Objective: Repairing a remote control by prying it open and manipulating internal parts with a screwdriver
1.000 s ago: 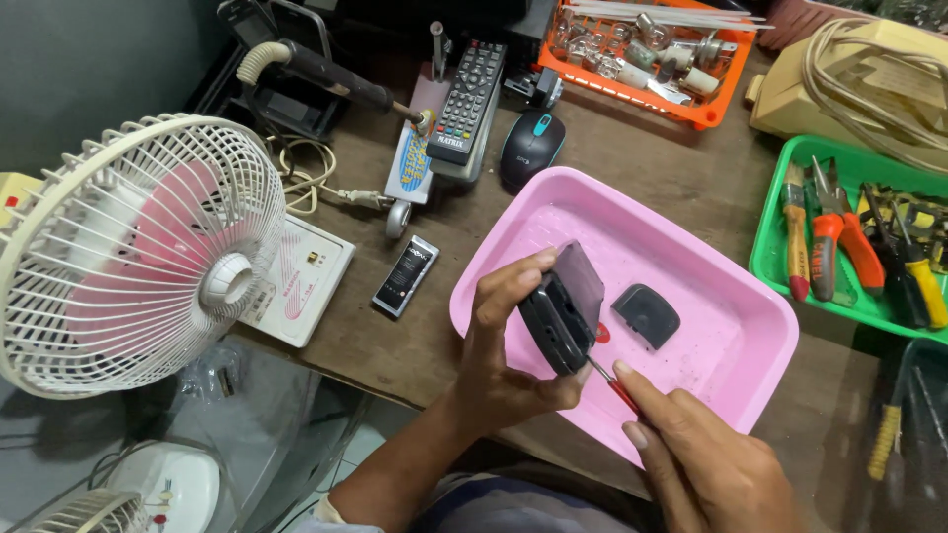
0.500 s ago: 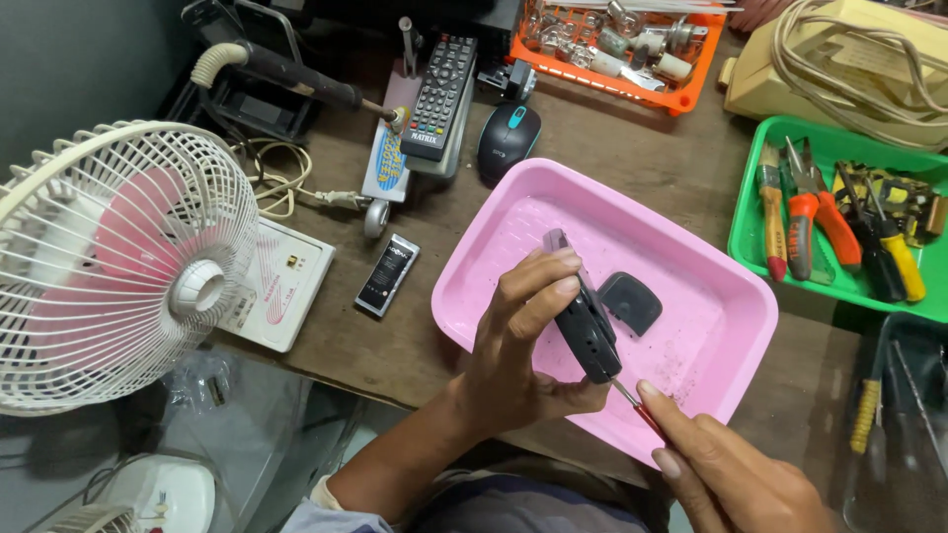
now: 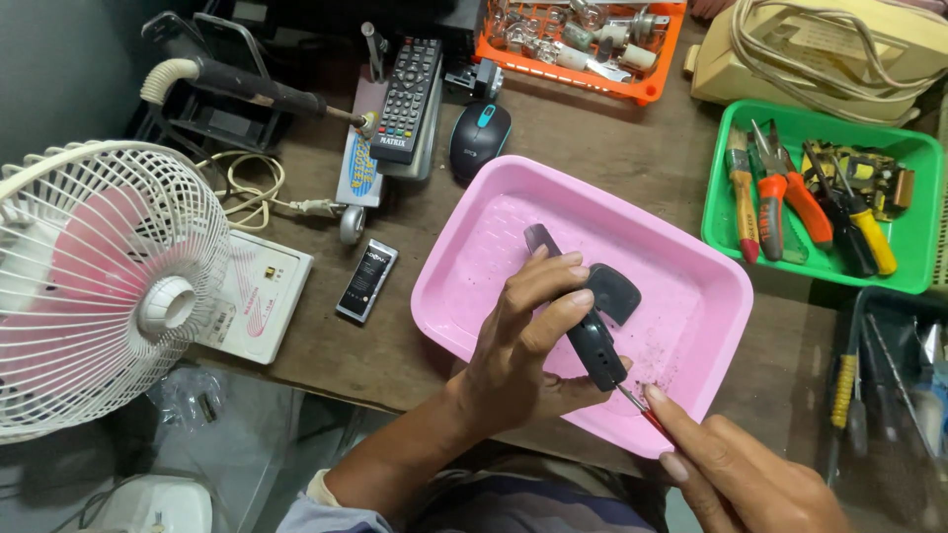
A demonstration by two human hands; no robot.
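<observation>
- Holding a small dark handset (image 3: 588,331) over the pink tray (image 3: 494,296): left hand (image 3: 523,345) has fingers and thumb clamped round its body, edge-on to the camera.
- Right hand (image 3: 741,474) pinches a thin red-handled screwdriver (image 3: 642,410); the metal tip sits against the handset's lower end, just above the tray's near rim.
- Risk: the tip looks poorly seated on a narrow edge; a slip would likely drive it into the left palm or thumb, which lies directly behind it.
- Risk: prying too hard could crack the casing or fling small parts; the handset hangs near the rim, so pieces may fall outside onto the table (image 3: 592,138) or floor.
- Pink tray contents: one dark cover piece (image 3: 614,293) lying flat, plus fine specks near the right end; too small to identify.
- Green tray (image 3: 726,178): pliers, screwdrivers, brush, a circuit board.
- Orange basket (image 3: 647,89): mixed small metal and glass parts, indistinct.
- Dark bin at the right edge: tools, partly cut off.
</observation>
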